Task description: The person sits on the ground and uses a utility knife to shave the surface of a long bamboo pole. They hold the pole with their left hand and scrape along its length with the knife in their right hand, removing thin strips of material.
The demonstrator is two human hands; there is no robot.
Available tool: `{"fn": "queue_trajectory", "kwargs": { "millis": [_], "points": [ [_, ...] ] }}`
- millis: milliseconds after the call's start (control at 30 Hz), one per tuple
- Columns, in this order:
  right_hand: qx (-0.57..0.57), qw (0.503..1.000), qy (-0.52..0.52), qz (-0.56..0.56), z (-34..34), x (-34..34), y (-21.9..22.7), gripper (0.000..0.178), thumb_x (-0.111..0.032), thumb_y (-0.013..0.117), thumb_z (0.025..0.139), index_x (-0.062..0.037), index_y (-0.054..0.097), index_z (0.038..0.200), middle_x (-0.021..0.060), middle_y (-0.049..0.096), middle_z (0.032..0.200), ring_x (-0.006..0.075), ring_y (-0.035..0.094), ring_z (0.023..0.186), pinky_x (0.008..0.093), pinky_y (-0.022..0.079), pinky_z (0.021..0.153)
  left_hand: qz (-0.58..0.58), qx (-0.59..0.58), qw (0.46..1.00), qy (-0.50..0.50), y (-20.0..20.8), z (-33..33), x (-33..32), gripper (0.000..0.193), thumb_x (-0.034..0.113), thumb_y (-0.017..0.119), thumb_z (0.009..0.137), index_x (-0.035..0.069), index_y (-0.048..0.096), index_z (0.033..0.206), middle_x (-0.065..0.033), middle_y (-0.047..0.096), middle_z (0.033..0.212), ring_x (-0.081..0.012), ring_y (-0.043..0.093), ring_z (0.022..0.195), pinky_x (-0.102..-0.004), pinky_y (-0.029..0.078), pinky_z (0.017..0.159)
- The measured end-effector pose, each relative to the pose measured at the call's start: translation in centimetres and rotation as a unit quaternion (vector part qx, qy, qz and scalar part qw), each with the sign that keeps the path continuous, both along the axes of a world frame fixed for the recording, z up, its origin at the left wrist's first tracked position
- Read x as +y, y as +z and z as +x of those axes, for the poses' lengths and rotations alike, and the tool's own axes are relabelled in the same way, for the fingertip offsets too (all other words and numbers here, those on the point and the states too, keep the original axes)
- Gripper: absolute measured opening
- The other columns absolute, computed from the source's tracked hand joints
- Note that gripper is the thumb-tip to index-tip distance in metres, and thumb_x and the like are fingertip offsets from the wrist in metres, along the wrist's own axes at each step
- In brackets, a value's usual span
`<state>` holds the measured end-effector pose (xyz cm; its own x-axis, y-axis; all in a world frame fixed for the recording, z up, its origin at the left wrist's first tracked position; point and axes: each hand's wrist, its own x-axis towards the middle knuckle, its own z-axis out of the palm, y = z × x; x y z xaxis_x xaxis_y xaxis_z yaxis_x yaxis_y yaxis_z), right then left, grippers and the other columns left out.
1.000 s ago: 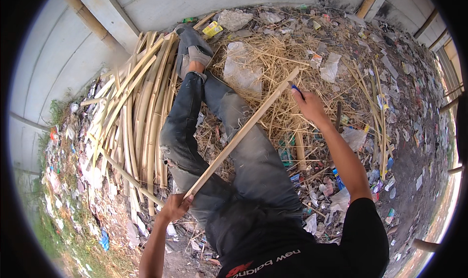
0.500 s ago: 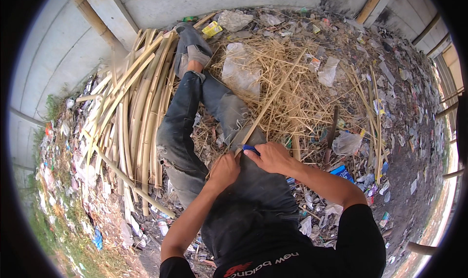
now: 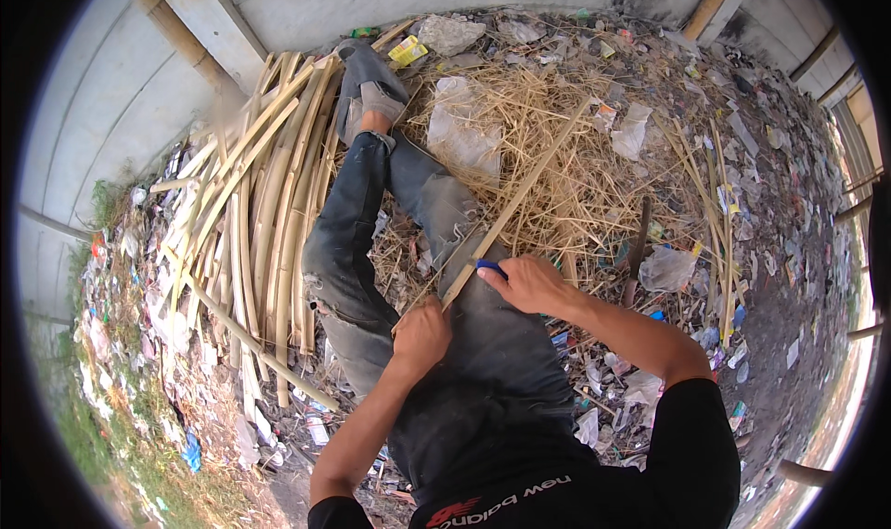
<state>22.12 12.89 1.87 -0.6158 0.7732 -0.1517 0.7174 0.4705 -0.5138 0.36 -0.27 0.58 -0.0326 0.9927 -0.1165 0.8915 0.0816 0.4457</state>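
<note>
Over on the left of the jeans [image 3: 506,343], here's the pile [image 3: 272,223]: long pale strips of bamboo heaped side by side, with a pole [image 3: 243,339] slanting across its near end. Moving in, the left hand [image 3: 423,332] is above the lap of the jeans, fingers curled tight around the near end of one strip [image 3: 531,188]. That's where the piece sits: its near end tucked at the left fist, its length slanting up and right across the thigh, its far end out beyond the jeans. A thin sliver [image 3: 419,299] lies beside it at the fist.

Just right of the left hand, over the thigh, there's the blue handle [image 3: 491,268], closed in the right hand [image 3: 531,286] and right up against the strip. The working edge? I can't make it out from here. So the near end is in the left grip, and the far stretch runs free past the right.

Beyond the jeans spread the shavings [image 3: 561,162]; to their right, a dark stick [image 3: 638,251], then a clear bag [image 3: 668,269].
</note>
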Motion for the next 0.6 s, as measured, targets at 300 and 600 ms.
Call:
{"fn": "queue_trajectory", "kwargs": {
  "millis": [300,600],
  "points": [
    [-0.021,0.999,0.042,-0.028,-0.3,-1.7,1.3,0.072,-0.058,0.048,0.107,0.0022,0.067,0.071,0.0288,0.065,0.068,0.0495,0.067,0.07,0.0558,0.053,0.067,-0.015,-0.012,1.0,0.007,-0.8,1.4,1.2,0.029,0.023,0.058,0.103,-0.006,0.056,0.102,-0.029,0.069,0.076,-0.0489,0.071,0.073,-0.0566,0.059,0.067],
    [-0.031,0.998,0.049,-0.021,0.4,-0.8,0.6,0.074,-0.059,0.044,0.108,0.0036,0.07,0.078,0.028,0.067,0.07,0.0482,0.069,0.071,0.0555,0.054,0.067,0.016,0.0,1.0,-0.001,-2.1,1.5,1.1,0.027,0.022,0.061,0.101,-0.004,0.054,0.104,-0.0262,0.065,0.073,-0.0472,0.069,0.068,-0.0581,0.056,0.061]
  ]
}}
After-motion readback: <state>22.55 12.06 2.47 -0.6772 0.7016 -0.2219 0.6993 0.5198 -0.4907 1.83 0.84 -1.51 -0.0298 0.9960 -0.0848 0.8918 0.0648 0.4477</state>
